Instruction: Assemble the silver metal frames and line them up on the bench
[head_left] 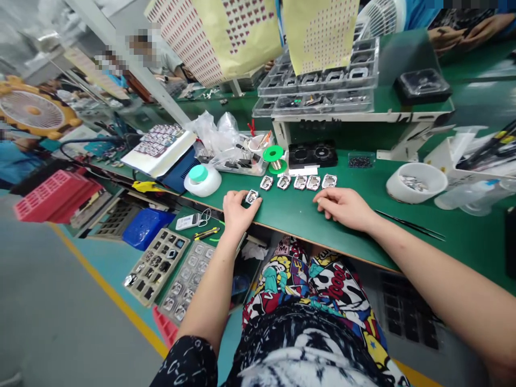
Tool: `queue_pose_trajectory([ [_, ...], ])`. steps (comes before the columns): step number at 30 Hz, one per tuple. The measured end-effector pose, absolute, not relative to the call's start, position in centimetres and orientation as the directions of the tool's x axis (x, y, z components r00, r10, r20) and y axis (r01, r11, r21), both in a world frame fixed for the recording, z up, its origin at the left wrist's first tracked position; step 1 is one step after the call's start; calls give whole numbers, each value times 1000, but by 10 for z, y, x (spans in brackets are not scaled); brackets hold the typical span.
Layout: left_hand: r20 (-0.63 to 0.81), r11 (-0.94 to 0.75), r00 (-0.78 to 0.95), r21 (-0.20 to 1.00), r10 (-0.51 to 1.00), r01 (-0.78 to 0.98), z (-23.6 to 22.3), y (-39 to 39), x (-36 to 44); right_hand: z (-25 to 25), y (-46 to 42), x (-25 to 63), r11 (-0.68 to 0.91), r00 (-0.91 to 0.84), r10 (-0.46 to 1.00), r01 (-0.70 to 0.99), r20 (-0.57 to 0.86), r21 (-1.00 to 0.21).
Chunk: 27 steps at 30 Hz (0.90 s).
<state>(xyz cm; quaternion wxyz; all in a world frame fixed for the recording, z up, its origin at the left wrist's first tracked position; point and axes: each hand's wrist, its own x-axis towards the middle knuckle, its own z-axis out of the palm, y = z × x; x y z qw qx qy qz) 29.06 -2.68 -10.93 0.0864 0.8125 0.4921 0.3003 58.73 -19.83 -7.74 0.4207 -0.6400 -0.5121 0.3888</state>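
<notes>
Case (252, 196) nr worktop (282, 210) front edge, pinched btwn L hand's (237, 210) thumb & fingers; R hand (342, 207) half open, loosely curled, holding nothing visible, nr rightmost of 5 other cases (300, 183) in a row; tweezers (411, 225) by R forearm, bottle (202, 183) nr L hand

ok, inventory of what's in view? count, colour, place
bench: 1, green, across centre
metal frames in row: 5, silver, bench centre
held frame: 1, silver, bench edge
wire spool: 1, green, behind row
bottle: 1, white, teal cap, left of row
tweezers: 1, black, bench right
cup: 1, white, bench right
printed sheets: 2+, yellow, top centre
fans: 2, yellow far left, white top right
parts tray: 1, beige, lower left
left hand: 1, bare, on held frame
right hand: 1, bare, near row's right end
</notes>
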Motion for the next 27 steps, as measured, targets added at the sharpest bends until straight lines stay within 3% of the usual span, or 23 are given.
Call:
queue_pose_trajectory([
  [3, 380, -514, 359, 480, 852, 711, -106, -30, 284, -77, -198, 588, -121, 177, 982, 335, -64, -935],
  [6, 328, -486, 358, 603, 874, 633, -96, -33, 269, -77, -198, 588, -119, 173, 983, 340, -62, -933],
  [9, 403, -480, 264, 672, 876, 564, -72, -27, 244, -78, -199, 589, -119, 174, 983, 367, -57, -923],
  [14, 662, -493, 40, 515, 749, 701, -3, 23, 186, -85, -197, 593, -143, 195, 979, 453, -60, -880],
  [17, 725, -400, -24, 406, 688, 822, 44, 77, 149, -86, -196, 594, -159, 186, 979, 472, -78, -867],
  [21, 655, -253, -50, 359, 754, 898, 80, 161, 112, -85, -196, 595, -176, 201, 976, 502, -84, -847],
  [27, 477, -164, 3, 297, 879, 941, 74, 240, 94, -89, -197, 597, -189, 198, 975, 488, -103, -852],
])
